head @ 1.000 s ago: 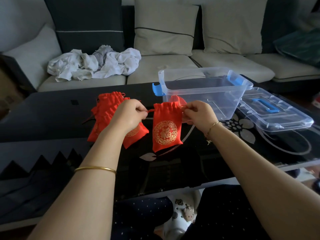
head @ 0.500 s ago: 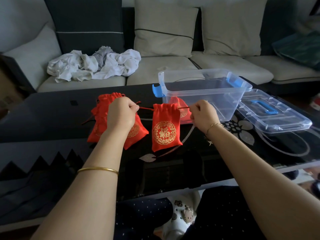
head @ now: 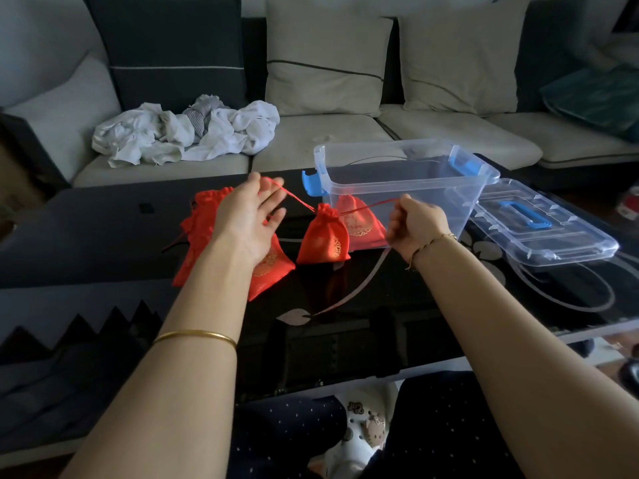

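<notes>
Between the hands, the red drawstring pouch [head: 323,240] sits cinched shut. The left hand [head: 249,219], a fist a moment ago, has spread open with the drawstring [head: 297,198] draped over its fingers. The right hand [head: 415,223] pinches the drawstring's other end, so closing looks done. Under the left hand lies a heap of at least two pouches [head: 204,216]. Beyond are one more pouch [head: 361,224], one clear box [head: 408,181] and one lid [head: 553,236].

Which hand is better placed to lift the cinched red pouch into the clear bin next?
Probably the right. The right hand grips the drawstring of the red pouch and sits right beside the clear bin. The left hand is spread open, farther from the bin, over the other pouches.
</notes>
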`<control>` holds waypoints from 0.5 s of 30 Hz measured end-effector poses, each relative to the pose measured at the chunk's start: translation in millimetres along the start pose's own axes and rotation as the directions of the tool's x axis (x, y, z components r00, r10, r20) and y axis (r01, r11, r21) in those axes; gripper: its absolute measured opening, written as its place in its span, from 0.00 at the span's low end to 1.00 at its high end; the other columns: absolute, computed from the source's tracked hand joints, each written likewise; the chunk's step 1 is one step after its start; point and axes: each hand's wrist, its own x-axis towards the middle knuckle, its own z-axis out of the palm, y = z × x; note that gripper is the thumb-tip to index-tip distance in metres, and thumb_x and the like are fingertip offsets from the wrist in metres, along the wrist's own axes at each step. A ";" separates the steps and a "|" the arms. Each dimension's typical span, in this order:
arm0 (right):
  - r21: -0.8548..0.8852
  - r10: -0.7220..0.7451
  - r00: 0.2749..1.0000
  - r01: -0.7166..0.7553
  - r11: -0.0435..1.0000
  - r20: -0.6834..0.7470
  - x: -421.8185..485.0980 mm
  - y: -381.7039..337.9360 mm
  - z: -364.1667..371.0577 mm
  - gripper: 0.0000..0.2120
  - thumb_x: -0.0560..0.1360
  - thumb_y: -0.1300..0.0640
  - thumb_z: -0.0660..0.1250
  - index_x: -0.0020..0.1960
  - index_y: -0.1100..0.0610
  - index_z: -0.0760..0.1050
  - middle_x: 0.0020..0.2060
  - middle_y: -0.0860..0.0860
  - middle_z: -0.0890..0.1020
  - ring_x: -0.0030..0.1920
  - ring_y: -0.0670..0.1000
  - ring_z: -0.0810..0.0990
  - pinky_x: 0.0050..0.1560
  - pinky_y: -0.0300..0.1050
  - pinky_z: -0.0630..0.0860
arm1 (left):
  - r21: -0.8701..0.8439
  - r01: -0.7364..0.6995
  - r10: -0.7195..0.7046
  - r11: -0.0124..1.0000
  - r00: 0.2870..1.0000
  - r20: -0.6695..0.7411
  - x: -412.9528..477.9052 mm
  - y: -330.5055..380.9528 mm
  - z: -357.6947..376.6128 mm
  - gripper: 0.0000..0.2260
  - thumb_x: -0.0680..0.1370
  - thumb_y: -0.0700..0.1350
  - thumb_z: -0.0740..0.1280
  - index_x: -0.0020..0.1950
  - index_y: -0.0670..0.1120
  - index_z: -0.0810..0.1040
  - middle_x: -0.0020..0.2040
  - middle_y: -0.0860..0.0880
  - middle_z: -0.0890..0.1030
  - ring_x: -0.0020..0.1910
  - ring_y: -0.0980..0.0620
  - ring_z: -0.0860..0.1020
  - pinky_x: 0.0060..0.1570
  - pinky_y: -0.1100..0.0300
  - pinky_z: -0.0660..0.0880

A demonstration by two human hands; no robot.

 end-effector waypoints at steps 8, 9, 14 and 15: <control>-0.348 -0.403 0.848 0.514 0.784 0.344 -32.1 -12.5 24.9 0.14 0.78 0.59 0.60 0.34 0.55 0.75 0.28 0.48 0.72 0.28 0.47 0.68 0.31 0.41 0.67 | 0.309 -0.139 0.039 0.941 0.950 0.309 -13.2 -4.2 18.8 0.05 0.78 0.37 0.64 0.46 0.43 0.80 0.32 0.52 0.80 0.32 0.56 0.76 0.45 0.59 0.76; -0.364 -0.424 0.830 0.545 0.755 0.363 -33.4 -12.8 26.8 0.14 0.78 0.58 0.60 0.34 0.54 0.75 0.28 0.48 0.73 0.29 0.46 0.69 0.33 0.42 0.68 | 0.378 -0.181 0.051 0.908 0.943 0.328 -13.4 -6.0 18.5 0.05 0.76 0.36 0.66 0.47 0.43 0.80 0.34 0.50 0.80 0.32 0.56 0.75 0.43 0.59 0.75; -0.411 -0.449 0.756 0.643 0.646 0.476 -41.7 -13.4 34.0 0.14 0.78 0.58 0.60 0.35 0.53 0.76 0.32 0.49 0.77 0.33 0.45 0.72 0.37 0.39 0.69 | 0.593 -0.329 0.100 0.735 0.917 0.385 -13.5 -12.1 21.7 0.03 0.75 0.40 0.69 0.42 0.47 0.80 0.29 0.57 0.79 0.28 0.60 0.74 0.35 0.63 0.71; -0.412 -0.444 0.751 0.647 0.642 0.488 -41.8 -12.7 34.9 0.14 0.78 0.58 0.60 0.36 0.54 0.77 0.32 0.49 0.77 0.33 0.45 0.72 0.37 0.38 0.70 | 0.605 -0.340 0.112 0.720 0.917 0.382 -13.4 -12.4 22.4 0.05 0.76 0.41 0.69 0.40 0.46 0.80 0.23 0.58 0.76 0.24 0.62 0.71 0.33 0.64 0.70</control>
